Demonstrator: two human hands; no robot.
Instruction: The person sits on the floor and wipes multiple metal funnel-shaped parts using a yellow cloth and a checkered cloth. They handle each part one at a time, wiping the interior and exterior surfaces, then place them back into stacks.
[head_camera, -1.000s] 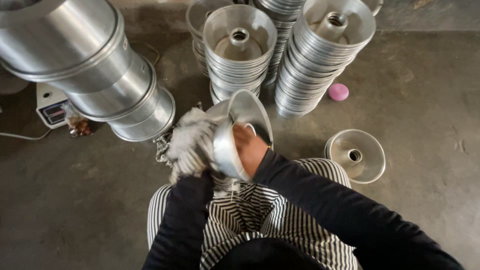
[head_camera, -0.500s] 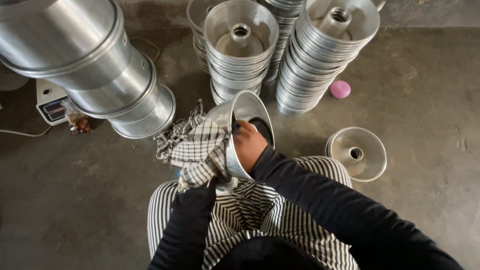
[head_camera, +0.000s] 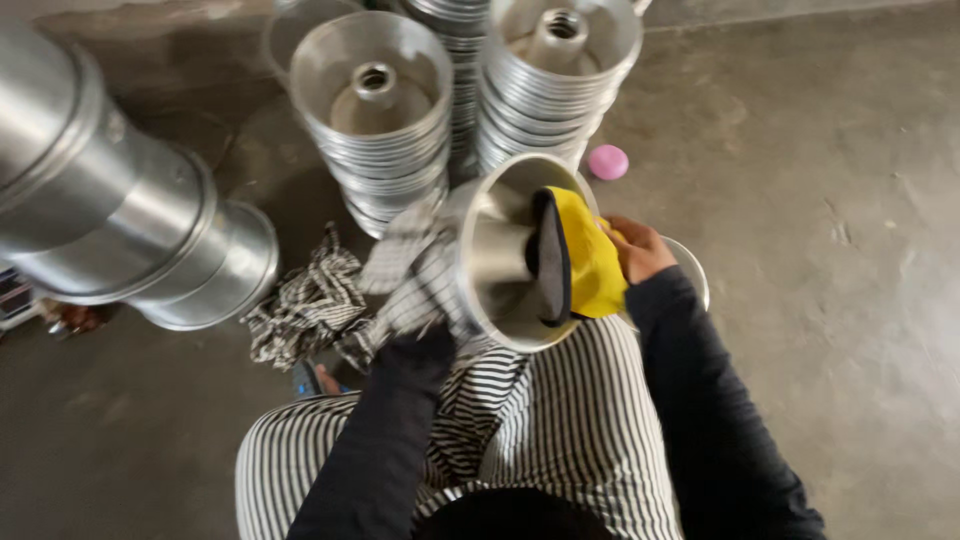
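Aluminium tube pan (head_camera: 500, 265) lay tilted between both grips: the left hand (head_camera: 425, 300), wrapped in checked cloth (head_camera: 310, 305), clasped its outside, while the right hand (head_camera: 635, 250) pinched a yellow pad (head_camera: 590, 255) against its rim.

Shiny smooth metal tube pan (head_camera: 500, 265), soft yellow sponge pad (head_camera: 590, 262), checked woven cloth (head_camera: 310, 305), rough matt concrete floor (head_camera: 820, 230)

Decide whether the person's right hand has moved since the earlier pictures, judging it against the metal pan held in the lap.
Yes. The right hand was reaching deep inside the metal pan; now it sits at the pan's rim, drawn outward to the right, pressing a yellow sponge.
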